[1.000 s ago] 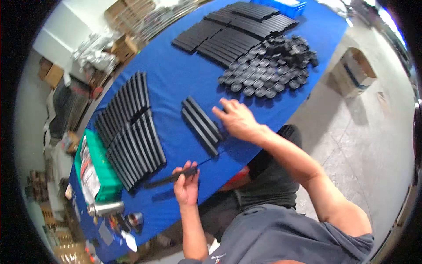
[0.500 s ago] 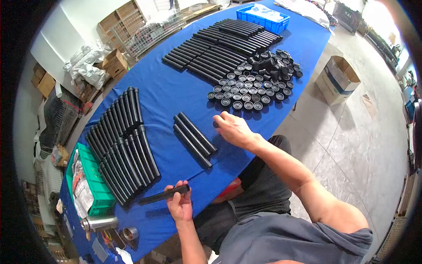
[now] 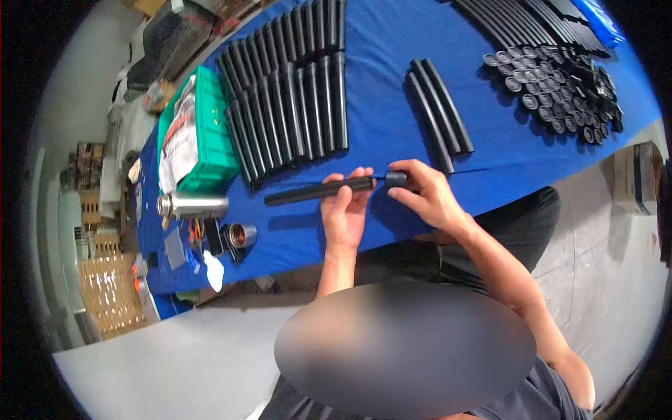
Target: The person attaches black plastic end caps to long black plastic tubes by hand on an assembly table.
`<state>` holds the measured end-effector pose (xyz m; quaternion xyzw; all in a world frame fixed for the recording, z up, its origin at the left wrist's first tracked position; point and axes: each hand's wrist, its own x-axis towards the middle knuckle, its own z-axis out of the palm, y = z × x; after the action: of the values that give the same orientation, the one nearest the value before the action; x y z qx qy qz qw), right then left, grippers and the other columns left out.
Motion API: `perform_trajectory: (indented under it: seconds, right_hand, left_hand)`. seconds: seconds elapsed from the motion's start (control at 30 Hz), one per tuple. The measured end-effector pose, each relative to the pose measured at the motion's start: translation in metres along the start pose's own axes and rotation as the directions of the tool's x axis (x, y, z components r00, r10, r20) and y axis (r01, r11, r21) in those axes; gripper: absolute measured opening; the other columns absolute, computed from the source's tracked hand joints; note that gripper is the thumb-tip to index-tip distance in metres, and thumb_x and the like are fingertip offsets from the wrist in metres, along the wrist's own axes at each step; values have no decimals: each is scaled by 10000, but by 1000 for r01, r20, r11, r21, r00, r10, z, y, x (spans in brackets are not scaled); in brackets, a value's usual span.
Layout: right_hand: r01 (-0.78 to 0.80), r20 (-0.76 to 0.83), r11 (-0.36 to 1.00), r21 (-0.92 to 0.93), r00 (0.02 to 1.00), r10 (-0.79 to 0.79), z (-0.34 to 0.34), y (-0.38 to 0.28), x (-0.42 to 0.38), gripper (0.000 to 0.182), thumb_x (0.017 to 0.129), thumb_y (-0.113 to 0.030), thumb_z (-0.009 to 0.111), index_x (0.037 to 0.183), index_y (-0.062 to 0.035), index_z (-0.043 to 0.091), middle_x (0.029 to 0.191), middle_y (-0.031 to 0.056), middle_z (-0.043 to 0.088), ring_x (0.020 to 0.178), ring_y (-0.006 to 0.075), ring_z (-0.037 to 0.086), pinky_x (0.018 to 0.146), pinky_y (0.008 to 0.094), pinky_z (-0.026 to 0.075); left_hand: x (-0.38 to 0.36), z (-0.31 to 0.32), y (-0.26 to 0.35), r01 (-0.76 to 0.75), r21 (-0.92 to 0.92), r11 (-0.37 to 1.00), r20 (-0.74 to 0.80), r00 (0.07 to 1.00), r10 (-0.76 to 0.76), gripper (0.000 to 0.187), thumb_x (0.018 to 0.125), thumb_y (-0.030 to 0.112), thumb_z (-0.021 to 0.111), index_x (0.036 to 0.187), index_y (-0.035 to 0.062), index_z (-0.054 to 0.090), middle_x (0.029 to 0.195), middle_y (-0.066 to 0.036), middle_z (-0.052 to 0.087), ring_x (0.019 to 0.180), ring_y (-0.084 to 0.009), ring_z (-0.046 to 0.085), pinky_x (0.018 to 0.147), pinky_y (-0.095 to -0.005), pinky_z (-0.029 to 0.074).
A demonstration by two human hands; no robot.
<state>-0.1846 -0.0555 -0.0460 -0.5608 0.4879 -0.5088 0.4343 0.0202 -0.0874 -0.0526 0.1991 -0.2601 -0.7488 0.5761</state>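
My left hand (image 3: 346,210) is closed around a black tube (image 3: 301,192), held nearly level above the blue cloth. Between the thumb and fingers of my right hand (image 3: 430,196) is a round black cap (image 3: 396,179). A small gap separates this cap from the tube's right end. Three loose black tubes (image 3: 439,115) lie on the cloth beyond my right hand. Two rows of black tubes with wider end pieces (image 3: 287,112) lie to the left. At the upper right, many similar caps (image 3: 553,94) are grouped, partly heaped.
A green crate (image 3: 217,133) holding bags stands at the left on the blue-covered table (image 3: 385,91). Near it are a steel flask (image 3: 192,206), a metal cup (image 3: 241,236) and small tools. More tubes (image 3: 518,24) lie at the far right. A cardboard box (image 3: 635,178) stands on the floor.
My right hand has come from beside the caps to the tube's end, carrying a cap. The view has turned toward the left side of the table.
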Motion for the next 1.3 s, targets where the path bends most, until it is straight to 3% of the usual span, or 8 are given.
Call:
perform_trajectory:
  seconds: [0.07,0.3,0.6,0.7,0.8,0.9,1.2,1.3]
  right_hand:
    - [-68,73,993,-95,994,75,-10,-21,-1,449,889,-130,778,1285,7,617,1012,136,665,852,217,670,758,351,550]
    - [-43,106,995,-87,993,52,-9,-21,-1,425,906,-152,767,1276,-5,620,1028,136,655,822,237,652,732,358,530]
    - [79,146,977,-199,988,-50,-12,-24,2,404,909,-145,751,1258,5,613,1048,168,649,927,325,659,787,393,522]
    - [196,129,960,-200,977,-172,-8,-15,2,393,910,-131,751,1247,14,610,1058,182,651,956,349,665,821,408,528]
    - [215,132,954,-210,973,-190,-7,-17,4,384,907,-117,753,1236,18,609,1064,194,651,971,366,665,847,422,532]
    - [244,132,939,-240,967,-217,-7,-18,3,381,906,-111,753,1232,20,607,1068,201,651,973,377,664,849,429,534]
    - [226,124,938,-265,972,-199,-5,-21,3,379,906,-102,748,1232,25,603,1079,206,650,983,387,663,849,434,532]
    - [299,105,916,-267,954,-281,-2,-19,3,386,903,-97,748,1240,21,601,1076,204,652,970,390,663,834,428,531]
  left_hand:
    - [-2,-3,-3,29,51,998,-9,1000,-28,289,964,70,712,1231,123,614,1278,-217,693,1275,-409,622,1083,-524,544]
    - [-1,6,-3,68,156,985,-7,998,-68,324,945,9,714,1225,89,571,1293,-268,665,1224,-401,652,1028,-530,586]
    - [-4,10,-6,52,189,981,-74,996,-39,333,934,-1,723,1228,67,582,1220,-280,695,1109,-373,714,951,-505,631]
    - [-3,10,-2,108,174,979,-112,990,-89,325,930,-2,728,1219,60,593,1214,-286,695,1103,-375,716,949,-503,631]
    - [-3,16,-5,86,135,987,-132,989,-68,335,905,-48,743,1188,57,597,1168,-252,722,1082,-320,729,929,-458,641]
    - [-3,14,-5,96,192,977,-142,988,-69,316,921,-8,739,1202,46,603,1184,-282,705,1092,-370,719,936,-491,637]
    - [-5,19,-11,53,191,980,-172,985,-20,317,910,7,760,1189,51,618,1163,-264,716,1063,-347,729,915,-472,647]
    - [-3,13,-8,84,187,979,-135,989,-59,323,917,28,759,1204,59,612,1203,-269,700,1108,-349,711,947,-494,630]
